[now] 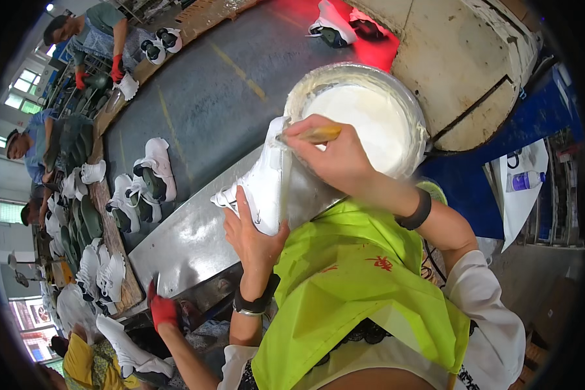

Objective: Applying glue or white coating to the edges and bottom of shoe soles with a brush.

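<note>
Left hand [257, 242] grips white shoe [266, 185]; right hand [344, 159] pinches brush [323, 134], pot [407, 104] just beyond it; best keep strokes light, even.

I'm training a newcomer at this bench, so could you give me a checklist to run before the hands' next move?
1. Left hand gripping the white shoe: ok.
2. Right hand holding the brush: ok.
3. Bowl close by, with white liquid in it: ok.
4. Bowl rim clean: not ok, residue is crusted on it.
5. Enough liquid on the brush tip: cannot tell, too small.
6. Neighbour's red glove apart from the shoe: ok.
</note>
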`<state>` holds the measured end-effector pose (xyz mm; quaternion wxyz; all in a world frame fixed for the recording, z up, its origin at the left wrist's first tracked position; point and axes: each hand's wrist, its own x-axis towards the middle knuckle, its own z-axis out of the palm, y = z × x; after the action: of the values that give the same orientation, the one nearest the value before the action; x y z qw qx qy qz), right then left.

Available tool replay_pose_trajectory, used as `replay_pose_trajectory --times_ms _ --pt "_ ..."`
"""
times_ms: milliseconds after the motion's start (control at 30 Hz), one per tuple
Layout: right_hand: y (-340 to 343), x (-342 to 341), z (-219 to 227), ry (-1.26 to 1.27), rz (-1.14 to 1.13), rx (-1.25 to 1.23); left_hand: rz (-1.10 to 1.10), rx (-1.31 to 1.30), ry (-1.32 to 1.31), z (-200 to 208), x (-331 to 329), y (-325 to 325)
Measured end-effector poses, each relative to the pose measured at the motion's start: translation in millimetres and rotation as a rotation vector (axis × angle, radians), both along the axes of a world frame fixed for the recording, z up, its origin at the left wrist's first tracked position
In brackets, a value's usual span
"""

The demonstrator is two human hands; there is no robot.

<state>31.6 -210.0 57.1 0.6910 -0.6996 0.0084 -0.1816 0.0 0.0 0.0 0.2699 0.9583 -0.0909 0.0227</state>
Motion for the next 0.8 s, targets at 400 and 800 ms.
replay_pose_trajectory --times_ms 400,800 --pt "-24.2 11.0 21.8 0.093 0.000 -0.280 -0.052 -0.033 -0.038 5.8 -6.4 2.5" --pt "-16.3 -11.7 -1.0 0.001 0.225 -0.103 -0.118 -0.812 0.535 23.5 -0.9 7.1"
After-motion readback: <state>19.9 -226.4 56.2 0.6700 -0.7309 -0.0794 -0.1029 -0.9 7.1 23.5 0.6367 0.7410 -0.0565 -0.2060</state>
